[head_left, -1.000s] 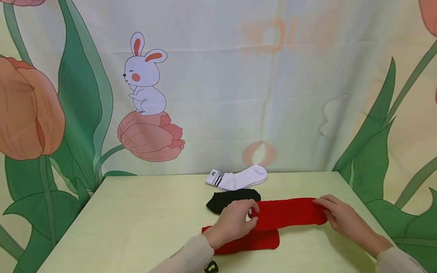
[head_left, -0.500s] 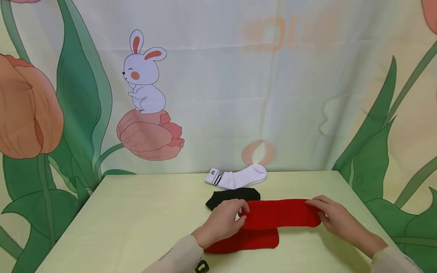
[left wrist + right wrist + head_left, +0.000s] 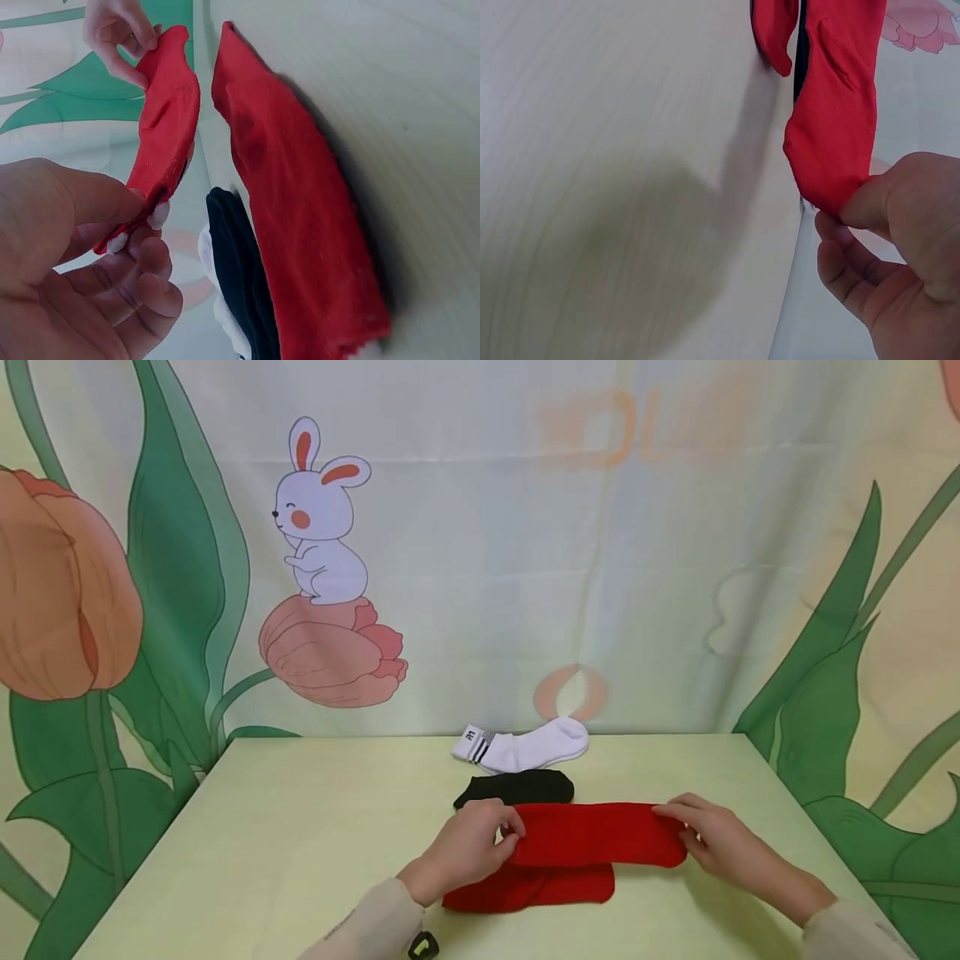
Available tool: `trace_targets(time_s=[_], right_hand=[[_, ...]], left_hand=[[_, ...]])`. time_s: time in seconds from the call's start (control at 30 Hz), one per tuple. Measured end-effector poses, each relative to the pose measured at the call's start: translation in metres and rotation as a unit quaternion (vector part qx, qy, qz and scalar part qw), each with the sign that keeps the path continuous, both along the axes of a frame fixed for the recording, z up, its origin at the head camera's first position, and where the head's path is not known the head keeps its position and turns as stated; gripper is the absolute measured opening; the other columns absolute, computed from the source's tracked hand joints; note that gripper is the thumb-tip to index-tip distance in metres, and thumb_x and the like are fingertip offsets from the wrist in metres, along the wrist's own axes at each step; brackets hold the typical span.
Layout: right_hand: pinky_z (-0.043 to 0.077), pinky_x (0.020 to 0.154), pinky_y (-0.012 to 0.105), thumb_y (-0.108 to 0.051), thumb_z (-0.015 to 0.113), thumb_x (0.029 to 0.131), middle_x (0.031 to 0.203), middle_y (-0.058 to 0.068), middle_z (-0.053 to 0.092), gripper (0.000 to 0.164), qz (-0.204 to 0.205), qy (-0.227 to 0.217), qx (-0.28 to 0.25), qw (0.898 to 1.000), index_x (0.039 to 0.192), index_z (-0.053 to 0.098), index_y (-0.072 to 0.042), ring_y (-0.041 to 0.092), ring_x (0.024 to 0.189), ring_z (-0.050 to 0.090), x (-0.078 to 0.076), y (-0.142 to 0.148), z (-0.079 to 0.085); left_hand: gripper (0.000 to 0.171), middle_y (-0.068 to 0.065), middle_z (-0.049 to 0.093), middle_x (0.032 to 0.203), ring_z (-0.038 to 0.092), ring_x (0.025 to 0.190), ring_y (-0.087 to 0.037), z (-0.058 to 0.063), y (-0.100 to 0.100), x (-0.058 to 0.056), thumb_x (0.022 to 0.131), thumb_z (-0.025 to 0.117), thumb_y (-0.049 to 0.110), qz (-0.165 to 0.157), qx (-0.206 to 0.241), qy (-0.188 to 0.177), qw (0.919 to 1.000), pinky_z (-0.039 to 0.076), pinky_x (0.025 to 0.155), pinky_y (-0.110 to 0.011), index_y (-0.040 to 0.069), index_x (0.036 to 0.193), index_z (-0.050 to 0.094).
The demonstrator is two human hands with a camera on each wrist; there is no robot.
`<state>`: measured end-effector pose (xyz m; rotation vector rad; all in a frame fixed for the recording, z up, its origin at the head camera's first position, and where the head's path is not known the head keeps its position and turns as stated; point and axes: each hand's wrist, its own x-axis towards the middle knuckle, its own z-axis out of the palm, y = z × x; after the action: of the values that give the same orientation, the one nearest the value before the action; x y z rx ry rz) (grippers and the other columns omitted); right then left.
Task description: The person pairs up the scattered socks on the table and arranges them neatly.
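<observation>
A red sock [image 3: 592, 835] is stretched out level between both hands, raised over the table. My left hand [image 3: 468, 843] pinches its left end between thumb and fingers; in the left wrist view, small white tufts [image 3: 159, 215] show at that end beside the fingertips. The toe end is pinched by my right hand [image 3: 723, 839], thumb on one side, fingers on the other, as the right wrist view also shows at the sock tip [image 3: 832, 180]. Below lies a second red sock [image 3: 562, 887], flat on the table and partly covered by the raised one.
Behind the red socks, a black sock [image 3: 525, 787] lies on the pale table [image 3: 300, 843], partly overlapped by the left hand. Farther back is a white sock [image 3: 536, 750] with dark stripes. A printed curtain [image 3: 465, 568] with a rabbit and tulips hangs at the table's far edge.
Both hands have moved left with the raised red sock, bringing it more over the lying one. The socks on the table stay put; the head view has tilted slightly.
</observation>
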<state>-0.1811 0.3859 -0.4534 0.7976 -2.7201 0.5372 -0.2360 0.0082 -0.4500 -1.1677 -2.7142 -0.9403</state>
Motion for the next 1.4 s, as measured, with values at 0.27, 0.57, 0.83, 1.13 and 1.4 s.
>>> trace_targets(time_s=[0.27,0.57,0.83,1.13,1.4], right_hand=[[0.058,0.077,0.024,0.014,0.07,0.085,0.116,0.007,0.066,0.047,-0.006,-0.07,0.001,0.998,0.129,0.067,-0.002,0.017,0.093,0.063,-0.004,-0.012,0.001],[0.056,0.075,0.023,0.012,0.068,0.088,0.117,0.007,0.065,0.042,0.0,-0.102,0.004,0.995,0.128,0.068,-0.001,0.017,0.093,0.061,-0.005,-0.028,0.005],[0.055,0.072,0.022,0.012,0.066,0.088,0.116,0.005,0.065,0.041,0.022,-0.107,0.002,0.994,0.127,0.069,-0.001,0.017,0.092,0.061,-0.009,-0.039,0.005],[0.056,0.073,0.022,0.01,0.067,0.089,0.116,0.005,0.065,0.04,0.028,-0.13,0.006,0.991,0.126,0.069,-0.002,0.016,0.094,0.062,-0.011,-0.049,0.011],[0.055,0.072,0.023,0.011,0.067,0.088,0.115,0.005,0.065,0.041,0.051,-0.146,0.003,0.988,0.127,0.07,-0.004,0.017,0.094,0.062,-0.011,-0.059,0.012]], left_hand=[[0.01,0.007,0.064,0.085,0.062,0.08,-0.016,-0.003,-0.015,0.0,0.094,0.069,0.007,0.016,-0.004,-0.015,0.9998,0.051,0.07,-0.023,0.012,0.095,0.076],[0.011,0.008,0.063,0.084,0.06,0.078,-0.012,-0.009,-0.031,0.001,0.093,0.068,0.006,0.014,-0.014,-0.01,0.9998,0.052,0.071,-0.024,0.012,0.094,0.076],[0.011,0.005,0.066,0.085,0.056,0.075,-0.009,-0.012,-0.044,0.003,0.092,0.068,0.002,0.005,-0.022,-0.03,0.9993,0.051,0.068,-0.025,0.009,0.092,0.076],[0.012,0.004,0.069,0.086,0.056,0.075,-0.01,-0.011,-0.056,0.002,0.093,0.067,0.001,0.001,-0.037,-0.062,0.9974,0.052,0.07,-0.025,0.009,0.092,0.076],[0.012,0.003,0.068,0.083,0.055,0.07,-0.009,-0.011,-0.066,0.005,0.091,0.067,-0.001,0.0,-0.046,-0.089,0.995,0.049,0.065,-0.024,0.007,0.09,0.075]])
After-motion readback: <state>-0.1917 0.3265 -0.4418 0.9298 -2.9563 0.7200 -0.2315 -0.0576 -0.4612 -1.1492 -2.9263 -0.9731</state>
